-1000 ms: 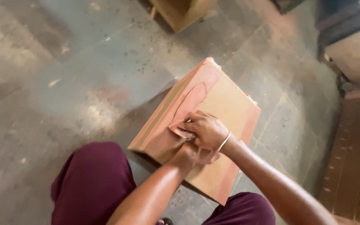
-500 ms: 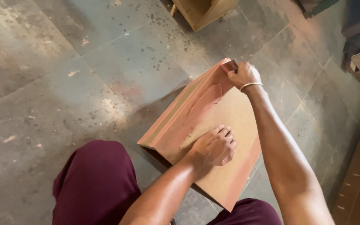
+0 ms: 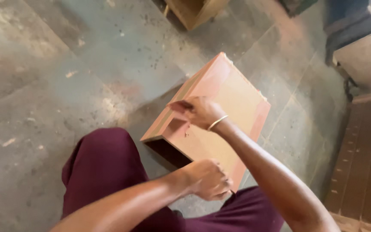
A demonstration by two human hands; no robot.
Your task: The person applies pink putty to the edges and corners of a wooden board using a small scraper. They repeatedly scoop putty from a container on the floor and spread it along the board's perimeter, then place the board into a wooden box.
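A reddish-brown wooden box (image 3: 237, 103) stands tilted on the floor between my knees, its dark open side facing me. My right hand (image 3: 198, 112), with a thin bangle at the wrist, rests on the box's top panel near the left edge. Its fingers are pinched together, and I cannot tell whether anything small is between them. My left hand (image 3: 207, 178) is curled at the box's near lower edge and seems to grip it. My legs in maroon trousers (image 3: 104, 172) are on either side.
The worn grey concrete floor (image 3: 65, 86) has stains and cracks. A light wooden piece (image 3: 194, 10) stands at the top middle. Dark furniture (image 3: 348, 25) and a brown board with holes (image 3: 361, 172) line the right side.
My right hand came back from the box's far corner to the top panel near the left edge. My left hand slid off the panel down to the near edge. The box looks more tilted.
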